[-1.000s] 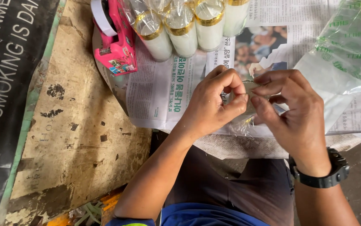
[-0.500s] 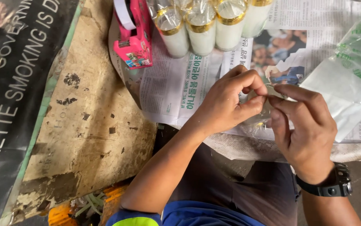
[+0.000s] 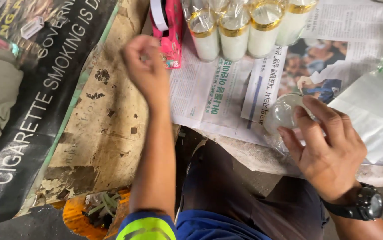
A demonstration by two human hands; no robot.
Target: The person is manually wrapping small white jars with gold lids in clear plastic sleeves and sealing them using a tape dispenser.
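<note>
The right hand held a small round jar wrapped in clear plastic. The jar sat on the newspaper at the near edge of the desk. The grip was half closed, with the fingers curled over the jar's side.

The left hand was up by the pink tape holder. Its fingers were pinched together, but I could not tell if they held anything.

The jar looked like glass, so it would likely be hard, a bit heavy and easy to break. The wrap looked smooth and could slip. Holding it around the sides seemed safest. More wrapped jars stood in a row behind.
</note>
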